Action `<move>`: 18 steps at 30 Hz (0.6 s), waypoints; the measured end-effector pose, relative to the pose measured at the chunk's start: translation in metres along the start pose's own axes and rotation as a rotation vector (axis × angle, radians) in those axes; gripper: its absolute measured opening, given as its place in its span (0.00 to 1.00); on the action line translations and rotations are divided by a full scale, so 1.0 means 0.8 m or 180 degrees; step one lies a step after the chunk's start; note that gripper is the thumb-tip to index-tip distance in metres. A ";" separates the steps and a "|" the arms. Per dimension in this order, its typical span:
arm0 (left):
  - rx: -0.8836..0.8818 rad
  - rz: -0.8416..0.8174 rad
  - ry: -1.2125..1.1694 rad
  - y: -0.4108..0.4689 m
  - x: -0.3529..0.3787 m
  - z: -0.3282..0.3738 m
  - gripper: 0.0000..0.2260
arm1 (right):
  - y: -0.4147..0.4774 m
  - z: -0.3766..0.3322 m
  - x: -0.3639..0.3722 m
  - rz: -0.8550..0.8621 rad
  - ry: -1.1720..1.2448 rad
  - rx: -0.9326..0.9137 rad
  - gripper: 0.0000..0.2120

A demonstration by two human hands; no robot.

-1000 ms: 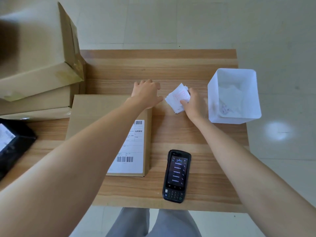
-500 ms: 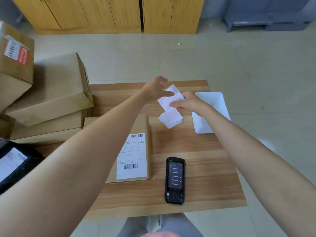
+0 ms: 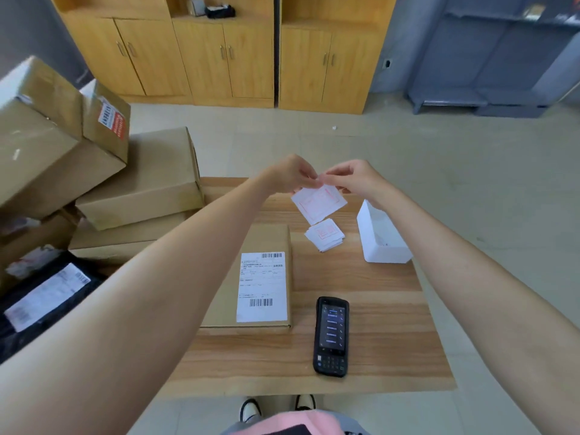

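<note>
Both hands are raised above the far part of the wooden table (image 3: 361, 290). My left hand (image 3: 290, 174) and my right hand (image 3: 353, 177) pinch the top corner of one white sticker sheet with red print (image 3: 318, 202), which hangs down between them. Below it, a small stack of the same stickers (image 3: 324, 235) lies on the table. A flat cardboard parcel (image 3: 248, 277) with a white shipping label (image 3: 262, 287) lies under my left forearm. A black handheld scanner (image 3: 331, 335) lies at the front, screen lit.
A white plastic bin (image 3: 381, 243) stands at the table's right edge. Several cardboard boxes (image 3: 141, 180) are piled at the left, with a black bagged parcel (image 3: 44, 296) in front of them. Wooden cabinets (image 3: 219, 48) line the far wall.
My right hand lifted one sticker sheet off the stack and raised it. My left hand left the parcel and came up to pinch the same sheet. The camera tilted upward.
</note>
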State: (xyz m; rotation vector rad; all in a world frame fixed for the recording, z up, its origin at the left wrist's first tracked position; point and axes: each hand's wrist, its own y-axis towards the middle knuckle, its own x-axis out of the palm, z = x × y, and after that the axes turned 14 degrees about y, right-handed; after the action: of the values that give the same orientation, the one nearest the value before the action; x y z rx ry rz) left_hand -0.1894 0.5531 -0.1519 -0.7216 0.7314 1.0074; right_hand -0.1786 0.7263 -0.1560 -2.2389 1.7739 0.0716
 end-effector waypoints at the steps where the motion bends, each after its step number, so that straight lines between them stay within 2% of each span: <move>1: -0.0021 0.0028 0.0031 -0.003 0.001 -0.001 0.07 | 0.000 0.000 0.004 0.0041 -0.0003 -0.0027 0.07; 4: -0.0217 0.0086 -0.0127 -0.012 0.000 -0.010 0.09 | 0.000 0.002 0.013 0.0168 0.0068 -0.0061 0.09; 7: -0.0296 0.0085 -0.0093 -0.020 -0.003 -0.023 0.10 | -0.002 0.003 0.018 0.0075 0.0026 -0.0027 0.04; 11: -0.0247 0.0008 0.0023 -0.032 -0.008 -0.030 0.05 | -0.004 -0.001 0.026 -0.0136 -0.0081 -0.0034 0.07; 18: -0.0357 0.0060 -0.0014 -0.040 -0.010 -0.041 0.09 | -0.002 0.007 0.026 -0.0166 -0.0064 -0.0029 0.02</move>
State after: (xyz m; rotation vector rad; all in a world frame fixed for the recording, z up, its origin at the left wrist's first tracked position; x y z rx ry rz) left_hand -0.1696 0.5115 -0.1574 -0.8105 0.6831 1.0734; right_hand -0.1708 0.7082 -0.1652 -2.2813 1.7074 0.0913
